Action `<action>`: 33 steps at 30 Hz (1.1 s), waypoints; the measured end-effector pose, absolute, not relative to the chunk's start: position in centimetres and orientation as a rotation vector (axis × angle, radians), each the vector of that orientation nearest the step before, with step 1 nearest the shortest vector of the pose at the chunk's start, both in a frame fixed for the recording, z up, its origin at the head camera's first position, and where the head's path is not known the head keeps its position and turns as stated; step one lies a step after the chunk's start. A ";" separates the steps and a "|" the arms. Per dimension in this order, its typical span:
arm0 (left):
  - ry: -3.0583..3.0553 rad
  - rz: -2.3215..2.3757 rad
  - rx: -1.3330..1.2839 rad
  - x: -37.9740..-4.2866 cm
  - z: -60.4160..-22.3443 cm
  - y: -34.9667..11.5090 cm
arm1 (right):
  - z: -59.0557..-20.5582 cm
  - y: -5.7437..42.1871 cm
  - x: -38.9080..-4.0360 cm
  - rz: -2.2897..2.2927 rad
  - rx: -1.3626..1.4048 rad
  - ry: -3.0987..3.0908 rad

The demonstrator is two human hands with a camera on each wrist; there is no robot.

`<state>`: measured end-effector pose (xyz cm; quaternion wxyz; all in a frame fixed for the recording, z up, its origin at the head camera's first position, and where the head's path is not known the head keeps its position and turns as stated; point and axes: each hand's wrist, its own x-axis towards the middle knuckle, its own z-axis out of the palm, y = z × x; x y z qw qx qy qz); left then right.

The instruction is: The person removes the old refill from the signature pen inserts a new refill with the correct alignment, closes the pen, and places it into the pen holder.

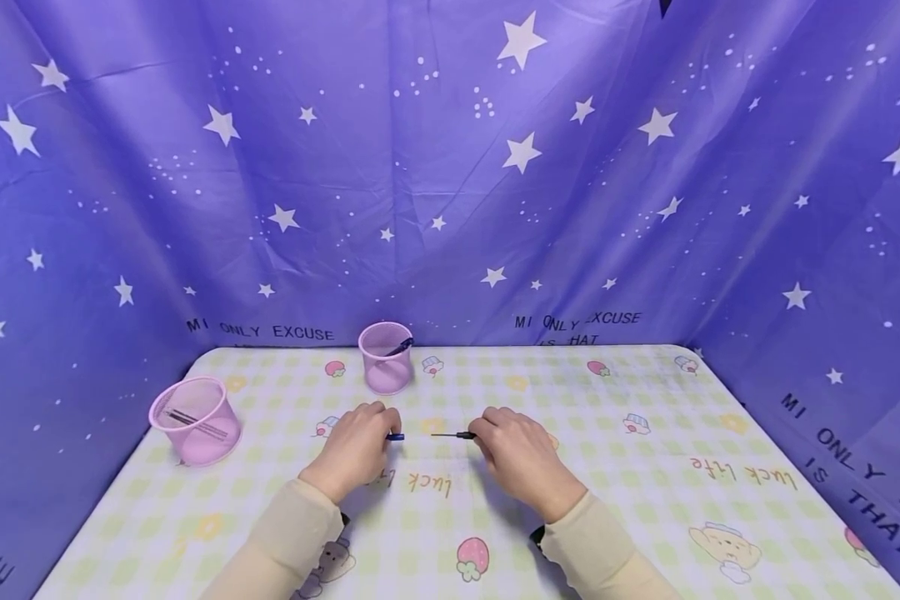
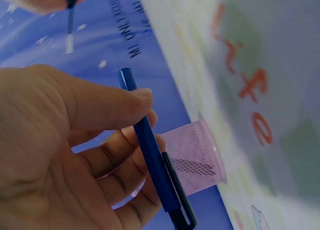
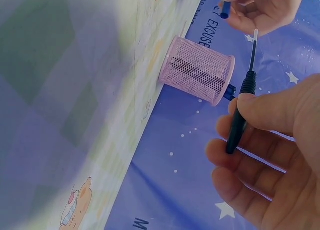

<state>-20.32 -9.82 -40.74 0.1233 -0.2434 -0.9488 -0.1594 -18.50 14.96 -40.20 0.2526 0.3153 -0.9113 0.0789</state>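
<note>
Over the middle of the table my left hand [image 1: 354,448] pinches a blue pen barrel [image 2: 151,160] between thumb and fingers. A clip runs along the barrel's lower part in the left wrist view, and its other end sticks out past the thumb. Facing it, my right hand [image 1: 523,458] pinches the dark front section [image 3: 239,124] of a pen, its tapered tip toward the palm side. From the ribbed end a thin refill [image 3: 253,52], dark with a pale end, points toward the left hand. A gap separates the refill's end from the barrel.
A pink mesh pen cup [image 1: 387,377] stands at the back with a dark blue pen [image 1: 400,347] leaning in it. Another pink mesh cup [image 1: 208,446] at the left holds thin dark sticks. Behind the checked tablecloth [image 1: 600,492] hangs a purple star curtain [image 1: 450,167].
</note>
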 end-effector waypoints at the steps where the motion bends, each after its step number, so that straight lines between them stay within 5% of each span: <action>1: -2.775 -0.454 -0.722 -20.4 -40.8 -9.7 | -40.2 15.0 -18.5 0.214 0.855 -2.478; 33: -3.002 -0.442 -0.823 -22.1 -41.7 -9.3 | -40.1 14.9 -18.4 0.204 0.873 -2.480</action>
